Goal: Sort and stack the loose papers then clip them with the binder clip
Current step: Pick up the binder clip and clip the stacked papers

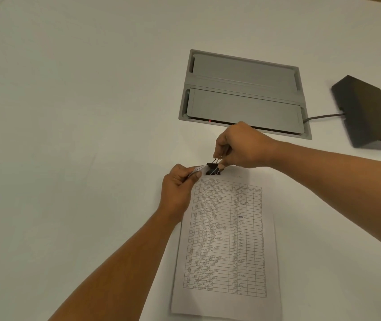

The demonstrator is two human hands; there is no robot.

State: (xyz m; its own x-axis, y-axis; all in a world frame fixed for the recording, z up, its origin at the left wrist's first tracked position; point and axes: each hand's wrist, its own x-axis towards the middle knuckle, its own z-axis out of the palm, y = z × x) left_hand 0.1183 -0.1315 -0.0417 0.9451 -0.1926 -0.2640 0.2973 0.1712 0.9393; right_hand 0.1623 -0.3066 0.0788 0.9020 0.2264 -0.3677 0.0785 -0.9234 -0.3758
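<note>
The left hand [180, 188] pinches the top corner of the papers [226, 239]. The right hand [240, 147] squeezes the black binder clip [213, 169] handles, right at the papers' top edge.

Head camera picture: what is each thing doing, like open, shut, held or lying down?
Stack of white printed papers: lying flat, top corner pinched by left hand.
Black binder clip with wire handles: on the stack's top edge, handles pinched by right hand.
Grey metal cable box: both lids shut.
Black wedge-shaped box: cable attached.
</note>
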